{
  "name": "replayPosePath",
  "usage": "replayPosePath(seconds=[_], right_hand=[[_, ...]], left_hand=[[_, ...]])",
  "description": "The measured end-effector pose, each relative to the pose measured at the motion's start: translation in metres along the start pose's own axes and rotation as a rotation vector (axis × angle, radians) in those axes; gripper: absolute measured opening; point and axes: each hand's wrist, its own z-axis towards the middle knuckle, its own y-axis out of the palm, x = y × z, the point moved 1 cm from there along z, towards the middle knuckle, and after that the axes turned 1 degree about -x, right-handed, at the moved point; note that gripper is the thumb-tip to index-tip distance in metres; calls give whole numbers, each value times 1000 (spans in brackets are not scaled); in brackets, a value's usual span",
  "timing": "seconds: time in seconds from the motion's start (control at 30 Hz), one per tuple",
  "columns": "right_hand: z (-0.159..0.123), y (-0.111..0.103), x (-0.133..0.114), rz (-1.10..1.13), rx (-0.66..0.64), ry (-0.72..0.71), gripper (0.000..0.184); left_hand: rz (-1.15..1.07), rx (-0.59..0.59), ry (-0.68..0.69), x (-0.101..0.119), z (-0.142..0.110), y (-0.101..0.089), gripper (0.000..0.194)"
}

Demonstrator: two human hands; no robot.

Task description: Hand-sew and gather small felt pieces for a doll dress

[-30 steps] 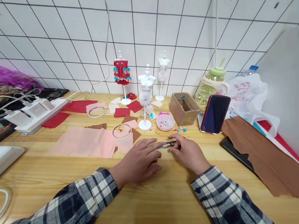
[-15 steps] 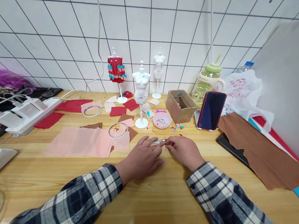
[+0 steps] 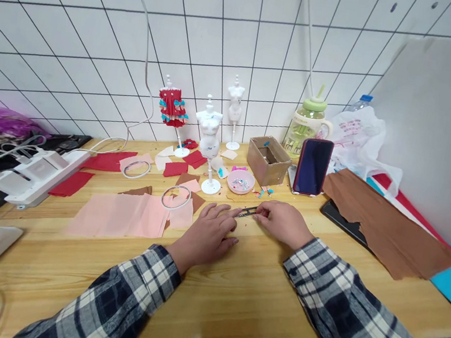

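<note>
In the middle of the table, my left hand [image 3: 207, 235] lies palm down with its fingers stretched out, holding nothing that I can see. Its fingertips are close to the tip of a small pair of thread snips [image 3: 248, 212]. My right hand [image 3: 286, 223] is closed with its fingers around the other end of the snips, low over the wood. Just behind the hands sits a pink dish [image 3: 240, 189] of small shiny beads. Left of my left hand are pale pink fabric pieces [image 3: 117, 213] with a metal ring [image 3: 175, 205] on them.
Behind stand white mini mannequins [image 3: 209, 127], one in a red ruffled dress [image 3: 172, 107]. A cardboard box [image 3: 266, 169], a phone [image 3: 312, 168] and a green-lidded jug [image 3: 309, 122] are at back right. Brown fabric [image 3: 394, 228] lies right; a power strip [image 3: 44, 178] lies left.
My right hand has drawn slightly back to the right, and more of the snips shows between the hands. My left hand has shifted only slightly. The view has turned a little.
</note>
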Motion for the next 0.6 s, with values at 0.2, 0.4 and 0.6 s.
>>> replayPosePath(seconds=[0.2,0.4,0.6], right_hand=[[-3,0,-10,130,200,-149,11],[-15,16,-47,171,155,-522,10],[-19,24,-57,98,-1,-616,11]], left_hand=[[-59,55,-32,-30,-23,-22,19],[-69,52,-23,-40,-31,-19,23],[-36,29,-114,-37,-28,-9,24]])
